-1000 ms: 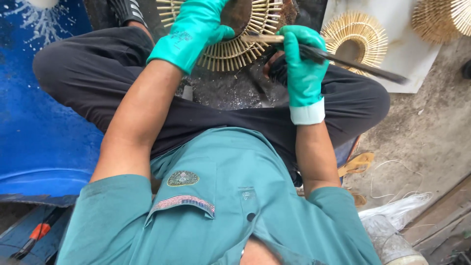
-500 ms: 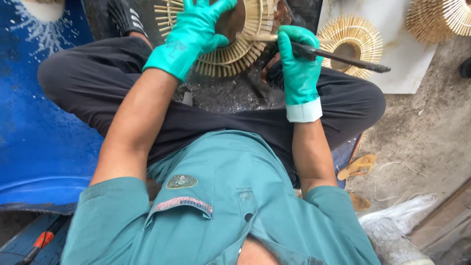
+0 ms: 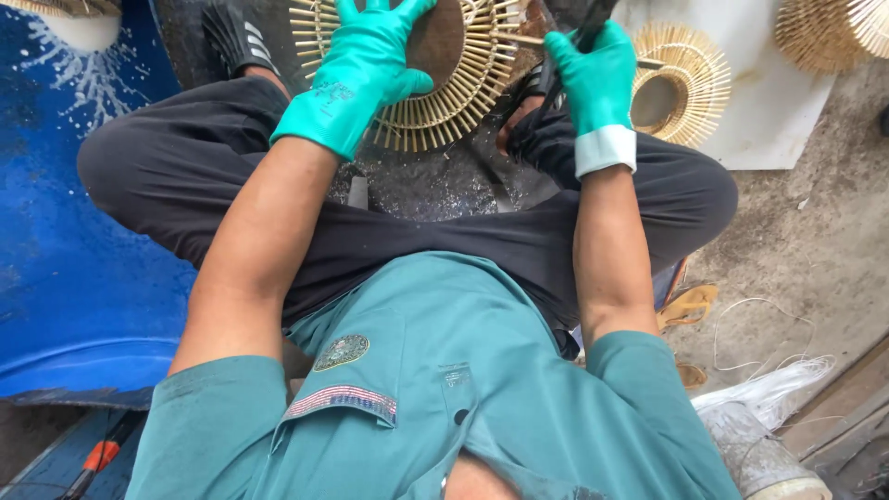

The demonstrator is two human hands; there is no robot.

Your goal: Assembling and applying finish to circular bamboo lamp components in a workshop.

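Head view shows your left hand [image 3: 366,69], gloved, spread flat and pressing the sunburst bamboo frame [image 3: 435,88] that rests over your crossed legs [image 3: 417,231]. Your right hand [image 3: 597,79] is clenched around a dark tool [image 3: 593,14], just beside the frame's right edge, its long axis running up and away from you.

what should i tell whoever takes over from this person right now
Left hand: green glove, fingers spread flat on the sunburst stick frame, which sits in front of the crossed legs.
Right hand: gloved, shut on a dark tool at the frame's right edge.
Done: a similar finished-looking frame lies on the white board to the right.
Left: the frame in hand is under work; how far along cannot be told.
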